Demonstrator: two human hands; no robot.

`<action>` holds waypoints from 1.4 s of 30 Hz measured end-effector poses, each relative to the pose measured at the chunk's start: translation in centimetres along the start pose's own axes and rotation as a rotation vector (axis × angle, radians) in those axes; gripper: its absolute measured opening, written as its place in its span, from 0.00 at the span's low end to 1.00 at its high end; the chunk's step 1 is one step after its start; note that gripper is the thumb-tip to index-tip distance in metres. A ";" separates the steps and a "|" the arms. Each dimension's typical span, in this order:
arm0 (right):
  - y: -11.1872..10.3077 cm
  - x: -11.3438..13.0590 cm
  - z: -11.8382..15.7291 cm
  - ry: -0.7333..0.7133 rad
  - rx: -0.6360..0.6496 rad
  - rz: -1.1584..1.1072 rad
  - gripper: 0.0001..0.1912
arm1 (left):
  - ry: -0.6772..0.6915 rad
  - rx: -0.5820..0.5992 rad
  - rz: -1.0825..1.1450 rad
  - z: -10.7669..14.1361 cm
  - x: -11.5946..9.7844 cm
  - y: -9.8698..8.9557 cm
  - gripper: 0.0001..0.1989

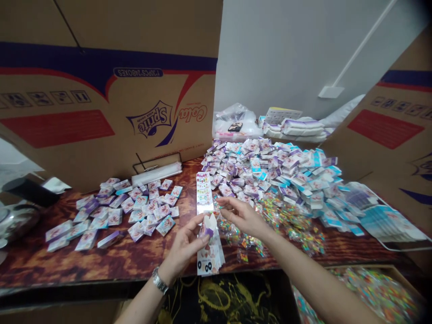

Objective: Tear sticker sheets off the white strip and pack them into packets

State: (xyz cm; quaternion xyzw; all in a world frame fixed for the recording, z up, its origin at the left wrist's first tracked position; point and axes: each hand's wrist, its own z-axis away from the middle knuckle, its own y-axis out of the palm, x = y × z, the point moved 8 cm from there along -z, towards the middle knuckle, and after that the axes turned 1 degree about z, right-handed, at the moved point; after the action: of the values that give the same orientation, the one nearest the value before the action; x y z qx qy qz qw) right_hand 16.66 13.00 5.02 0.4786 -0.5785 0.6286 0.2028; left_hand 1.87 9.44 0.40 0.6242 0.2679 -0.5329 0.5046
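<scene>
My left hand [187, 243], with a metal watch at its wrist, grips a small white and purple box [205, 227] whose white end flaps stand open. Just above and to the right of the box is my right hand [241, 216], its fingers bent toward the thumb. Some coloured bits show by its fingertips, too small to make out. Under the hands lie long printed sticker strips [203, 193]. Clear packets of colourful candy [280, 211] are heaped beside and beyond my right hand.
Several closed small boxes [148, 209] lie on the left of the red-brown table [141, 261]. A large heap of small boxes [270, 166] fills the back right. Big cartons [101, 99] stand at left and right. More candy packets [374, 288] fill a box at lower right.
</scene>
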 end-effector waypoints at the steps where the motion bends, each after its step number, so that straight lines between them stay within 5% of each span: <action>1: 0.1 -0.3 0.1 0.035 -0.059 -0.065 0.14 | 0.012 0.003 -0.014 0.0 0.0 0.1 0.26; 6: 2.3 -2.0 0.5 0.163 -0.185 -0.410 0.13 | 0.049 0.014 -0.055 0.1 0.1 0.6 0.25; 12: 3.3 -2.8 0.3 0.253 -0.080 -0.593 0.17 | 0.170 0.013 -0.297 0.5 -1.5 0.5 0.24; 18: -0.3 0.4 0.0 0.076 -0.060 -0.290 0.09 | 0.113 -0.032 -0.362 0.9 -2.1 -0.7 0.23; 24: -1.9 5.9 1.2 -0.354 -0.154 0.260 0.07 | 0.050 0.049 -0.248 0.8 -0.7 -0.1 0.22; 34: 1.2 7.3 1.7 -0.616 0.304 0.735 0.17 | 0.069 0.089 -0.489 1.6 -1.5 -1.2 0.25; 37: 0.8 7.5 1.5 -0.565 0.339 0.646 0.15 | 0.083 0.104 -0.643 1.6 -1.8 -1.4 0.25; 42: -1.1 5.8 0.3 -0.220 0.118 0.292 0.07 | 0.315 -0.022 -0.877 1.6 -3.1 -1.2 0.25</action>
State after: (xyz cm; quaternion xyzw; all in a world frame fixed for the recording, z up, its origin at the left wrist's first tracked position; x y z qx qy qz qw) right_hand 15.04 11.27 10.42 0.4664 -0.6225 0.6282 0.0166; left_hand -0.72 8.98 2.98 0.5201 0.5855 -0.5917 0.1915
